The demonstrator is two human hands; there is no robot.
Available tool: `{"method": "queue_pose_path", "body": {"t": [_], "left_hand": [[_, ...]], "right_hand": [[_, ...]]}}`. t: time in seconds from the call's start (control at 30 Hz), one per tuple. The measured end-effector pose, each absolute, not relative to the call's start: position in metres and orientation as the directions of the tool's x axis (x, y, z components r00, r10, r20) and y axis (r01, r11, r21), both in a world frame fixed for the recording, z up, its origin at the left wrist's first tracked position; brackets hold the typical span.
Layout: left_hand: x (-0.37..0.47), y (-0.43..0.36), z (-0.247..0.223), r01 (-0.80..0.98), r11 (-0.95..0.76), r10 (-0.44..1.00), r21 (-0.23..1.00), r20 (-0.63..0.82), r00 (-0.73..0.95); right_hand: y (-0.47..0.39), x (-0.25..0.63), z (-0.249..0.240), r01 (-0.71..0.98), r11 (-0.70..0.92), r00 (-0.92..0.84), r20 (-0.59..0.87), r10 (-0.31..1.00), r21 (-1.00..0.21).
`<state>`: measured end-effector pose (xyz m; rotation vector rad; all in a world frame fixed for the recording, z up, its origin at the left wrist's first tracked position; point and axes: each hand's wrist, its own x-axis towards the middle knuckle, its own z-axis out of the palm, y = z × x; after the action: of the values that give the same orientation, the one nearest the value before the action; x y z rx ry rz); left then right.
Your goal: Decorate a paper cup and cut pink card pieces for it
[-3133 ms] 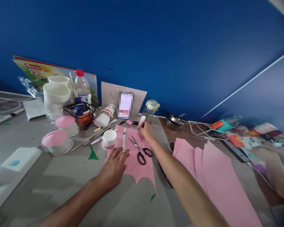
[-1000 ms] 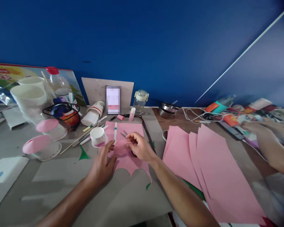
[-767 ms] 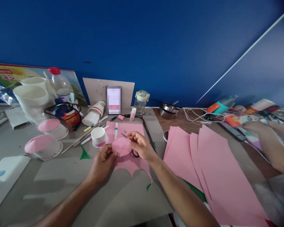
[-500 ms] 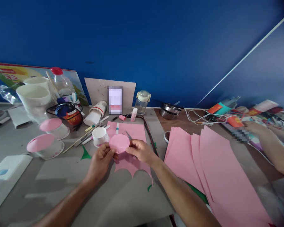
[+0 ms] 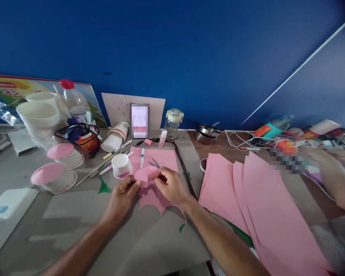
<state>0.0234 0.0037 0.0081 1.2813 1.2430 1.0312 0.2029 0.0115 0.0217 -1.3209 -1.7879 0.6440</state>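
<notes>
Between both hands a pink paper disc (image 5: 146, 175) is bent, with a crease near its middle. My left hand (image 5: 125, 195) pinches its left edge, and my right hand (image 5: 171, 186) pinches the right edge. Under and behind them lies a pink sheet (image 5: 166, 157) with scalloped cut edges; a marker (image 5: 142, 158) and scissors (image 5: 154, 163) rest on it. Just left of the disc stands a white paper cup (image 5: 122, 165). Farther left, two cups lie tilted with pink paper tops (image 5: 48, 173).
Pink sheets (image 5: 270, 203) fan out at the right. A glue stick (image 5: 162, 138), a glass jar (image 5: 173, 123), a phone (image 5: 139, 120) and metal bowls (image 5: 207, 134) stand at the back. Stacked cups (image 5: 40, 119) are at the left. Another person's arm (image 5: 330, 176) reaches in from the right.
The disc was nearly flat and facing the camera; now it is bent and creased between my hands. My right hand has turned slightly.
</notes>
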Motion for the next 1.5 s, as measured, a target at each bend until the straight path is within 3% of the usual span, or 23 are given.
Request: {"method": "queue_pose_path", "body": {"t": [0.63,1.5], "left_hand": [[0.034,-0.005,0.016,-0.122,0.122,0.993,0.985,-0.12,0.017],[0.035,-0.003,0.001,-0.448,0.153,0.983,0.881,-0.182,-0.022]], "right_hand": [[0.001,0.186,0.017,0.486,0.305,-0.069,0.312,0.948,-0.819],[-0.001,0.184,0.017,0.061,0.124,-0.251,0.105,0.962,-0.99]]}}
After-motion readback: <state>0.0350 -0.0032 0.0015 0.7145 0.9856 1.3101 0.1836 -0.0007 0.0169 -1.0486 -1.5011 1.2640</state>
